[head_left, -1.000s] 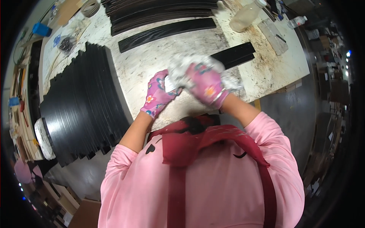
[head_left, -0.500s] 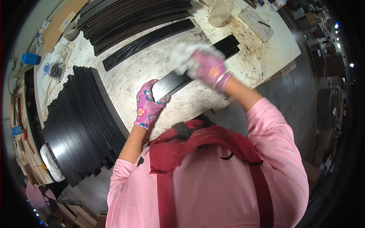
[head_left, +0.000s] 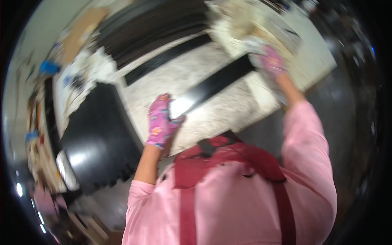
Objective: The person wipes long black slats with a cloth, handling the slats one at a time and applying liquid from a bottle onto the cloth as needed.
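head view, blurred by motion:
bench [head_left: 228,110]: pale, speckled, scuffed top; clutter along far edge, too smeared to name.
far stack [head_left: 159,30]: dark long strips piled at bench's far side.
loose strip [head_left: 167,59]: 1 black strip flat on bench, beyond the held one, roughly parallel to it.
left stack [head_left: 98,134]: black sheets fanned at bench's left end, glossy.
black strip [head_left: 216,83]: long, narrow, flat; long axis runs diagonally from near-left to far-right, spans between both hands.
left hand [head_left: 161,122]: pink patterned glove, closed on near-left end of strip, fingers curled over its edge.
right hand [head_left: 271,61]: same glove, arm stretched out, at far-right end with a whitish cloth [head_left: 255,45]; grip on cloth or strip: cannot tell, too blurred.
nearer hand: left, close to body; right well out.
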`<state>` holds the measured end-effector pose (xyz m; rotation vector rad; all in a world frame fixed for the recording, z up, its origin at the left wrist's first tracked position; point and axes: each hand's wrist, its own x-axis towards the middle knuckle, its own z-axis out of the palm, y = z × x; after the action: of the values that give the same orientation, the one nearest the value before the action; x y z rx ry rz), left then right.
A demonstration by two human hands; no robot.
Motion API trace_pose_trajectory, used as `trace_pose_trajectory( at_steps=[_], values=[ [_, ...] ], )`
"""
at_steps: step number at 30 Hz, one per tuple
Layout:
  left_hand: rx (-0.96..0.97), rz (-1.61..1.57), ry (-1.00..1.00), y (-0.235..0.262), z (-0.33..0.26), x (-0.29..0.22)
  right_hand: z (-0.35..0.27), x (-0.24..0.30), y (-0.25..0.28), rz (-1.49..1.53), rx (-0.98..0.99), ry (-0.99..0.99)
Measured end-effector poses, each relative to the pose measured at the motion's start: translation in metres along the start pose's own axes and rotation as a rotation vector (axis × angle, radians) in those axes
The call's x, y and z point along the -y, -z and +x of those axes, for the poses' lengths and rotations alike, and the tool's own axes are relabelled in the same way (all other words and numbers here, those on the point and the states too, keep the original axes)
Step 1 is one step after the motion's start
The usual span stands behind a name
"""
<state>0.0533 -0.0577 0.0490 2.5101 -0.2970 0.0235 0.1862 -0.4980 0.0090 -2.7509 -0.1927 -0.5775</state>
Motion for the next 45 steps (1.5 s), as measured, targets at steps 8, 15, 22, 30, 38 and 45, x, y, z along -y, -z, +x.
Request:
trace_pose_trajectory(
  at_steps=[8,15,22,30,38,45],
  values=[
    [0.085,0.068,-0.146,-0.061,0.074,-0.055,-0.02,0.123,-0.007,0.014,0.167,0.296],
    [0.113,0.094,-0.123,-0.053,0.06,-0.063,0.01,0.008,-0.036,-0.035,0.287,0.023],
    [0.043,-0.026,-0.215,-0.071,0.089,-0.061,-0.014,0.089,-0.028,-0.104,0.336,0.202],
    [0.232,0.19,0.003,-0.048,0.084,-0.069,-0.004,0.176,-0.007,-0.073,0.405,0.43],
    [0.196,0.23,-0.158,-0.064,0.088,-0.071,0.019,0.103,0.008,-0.194,0.304,-0.049],
    [0.218,0.198,-0.139,-0.061,0.087,-0.066,0.013,0.078,-0.01,-0.198,0.151,0.001]
  ],
)
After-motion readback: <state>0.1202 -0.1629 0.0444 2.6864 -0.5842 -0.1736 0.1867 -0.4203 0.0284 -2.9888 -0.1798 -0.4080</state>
